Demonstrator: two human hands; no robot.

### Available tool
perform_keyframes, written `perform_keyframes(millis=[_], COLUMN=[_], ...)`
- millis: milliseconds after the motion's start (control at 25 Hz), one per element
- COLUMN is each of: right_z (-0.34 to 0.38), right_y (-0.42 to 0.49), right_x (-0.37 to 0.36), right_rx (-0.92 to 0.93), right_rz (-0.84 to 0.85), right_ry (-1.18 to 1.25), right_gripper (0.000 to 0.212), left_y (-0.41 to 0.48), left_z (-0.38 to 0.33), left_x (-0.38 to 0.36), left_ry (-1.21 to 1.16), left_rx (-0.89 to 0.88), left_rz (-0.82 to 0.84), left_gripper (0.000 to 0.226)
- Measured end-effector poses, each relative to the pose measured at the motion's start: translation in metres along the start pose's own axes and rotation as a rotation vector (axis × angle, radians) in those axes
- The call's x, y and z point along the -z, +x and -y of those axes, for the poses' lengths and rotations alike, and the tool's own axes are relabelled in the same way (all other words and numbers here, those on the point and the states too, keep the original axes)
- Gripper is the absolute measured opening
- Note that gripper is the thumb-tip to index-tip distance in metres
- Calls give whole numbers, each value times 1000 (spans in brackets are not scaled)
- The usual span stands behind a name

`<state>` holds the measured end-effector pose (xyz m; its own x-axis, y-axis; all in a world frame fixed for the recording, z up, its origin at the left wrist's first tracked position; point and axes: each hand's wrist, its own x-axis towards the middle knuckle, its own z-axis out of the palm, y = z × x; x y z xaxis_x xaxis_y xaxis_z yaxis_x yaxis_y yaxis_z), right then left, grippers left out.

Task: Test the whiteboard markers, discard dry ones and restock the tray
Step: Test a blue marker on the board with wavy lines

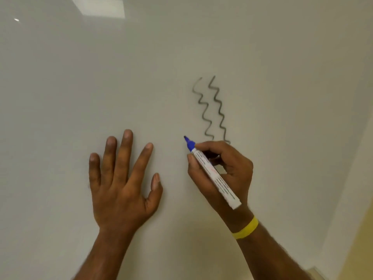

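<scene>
My right hand (228, 174) grips an uncapped whiteboard marker (218, 178) with a white barrel and a blue tip, its nib pointing up and left at the whiteboard (101, 87), at or just off the surface. Two dark wavy lines (212, 110) run down the board just above that hand. My left hand (121, 182) lies flat on the board with its fingers spread, holding nothing. No cap or tray is in view.
A yellow band (247, 229) circles my right wrist. The board's right edge meets a pale wall and a yellowish surface (361, 239) at the lower right. A ceiling light's reflection (99, 7) shows at the top left.
</scene>
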<state>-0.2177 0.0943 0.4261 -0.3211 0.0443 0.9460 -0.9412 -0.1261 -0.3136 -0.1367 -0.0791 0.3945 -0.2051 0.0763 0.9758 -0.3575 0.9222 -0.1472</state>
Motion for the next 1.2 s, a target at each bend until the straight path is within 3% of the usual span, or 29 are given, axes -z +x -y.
perform_keyframes(millis=[200, 360, 880, 1200], right_z=[3, 5, -10, -20], right_y=[56, 68, 10, -44], right_x=[-16, -24, -2, 13], right_rx=[63, 57, -26, -181], right_rz=[-125, -81, -8, -39], right_ry=[19, 46, -47, -36], right_gripper=[10, 9, 10, 12], left_y=[-1, -2, -4, -5], left_z=[-1, -1, -1, -1], left_x=[-1, -3, -4, -4], left_ry=[13, 14, -12, -12], left_rx=[-9, -7, 11, 17], left_rz=[-10, -13, -29, -35], left_gripper=[60, 60, 58, 56])
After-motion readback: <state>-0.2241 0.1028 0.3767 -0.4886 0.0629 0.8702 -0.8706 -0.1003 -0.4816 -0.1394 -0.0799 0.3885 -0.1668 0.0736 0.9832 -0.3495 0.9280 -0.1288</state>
